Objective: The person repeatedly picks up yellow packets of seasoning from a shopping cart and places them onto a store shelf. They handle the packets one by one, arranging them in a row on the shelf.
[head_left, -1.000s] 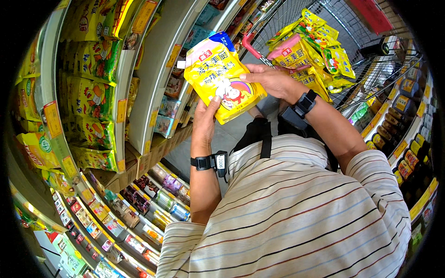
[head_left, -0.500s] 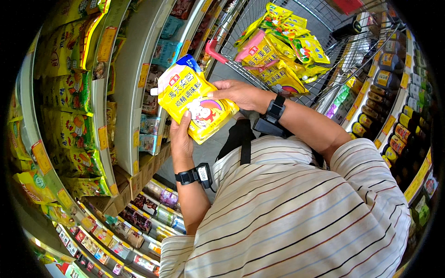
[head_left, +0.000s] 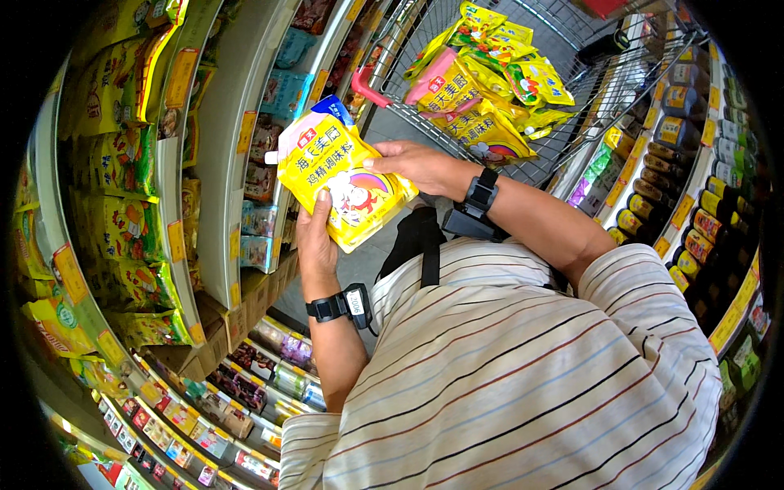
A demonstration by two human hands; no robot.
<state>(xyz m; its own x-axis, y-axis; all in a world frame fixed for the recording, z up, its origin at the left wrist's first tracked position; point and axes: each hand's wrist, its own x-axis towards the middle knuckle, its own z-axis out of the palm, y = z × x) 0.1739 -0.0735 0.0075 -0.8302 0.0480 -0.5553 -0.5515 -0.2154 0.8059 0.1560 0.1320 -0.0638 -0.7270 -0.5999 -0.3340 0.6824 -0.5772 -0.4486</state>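
Note:
Between my two hands is a yellow seasoning pouch (head_left: 335, 159) with a pink and blue top, a white spout at its left corner and a cartoon figure on the front. My left hand (head_left: 317, 238) grips its lower left edge, thumb on the front. From the right side my right hand (head_left: 408, 166) pinches it, thumb also on the front, fingers hidden behind. Beyond them, a wire shopping cart (head_left: 563, 167) with a red corner piece holds several yellow pouches (head_left: 482, 126), some of the same pink-topped kind.
At the left, shelves (head_left: 167, 212) carry hanging yellow seasoning bags (head_left: 126, 229) with orange price tags. Dark sauce bottles (head_left: 706, 233) line the shelves on the right. Cardboard boxes (head_left: 245, 314) sit under the left shelf end, with more packaged goods (head_left: 204, 433) on low shelves behind.
Both hands keep hold of the pouch, which has barely shifted. The cart and shelves sit slightly further left in the picture.

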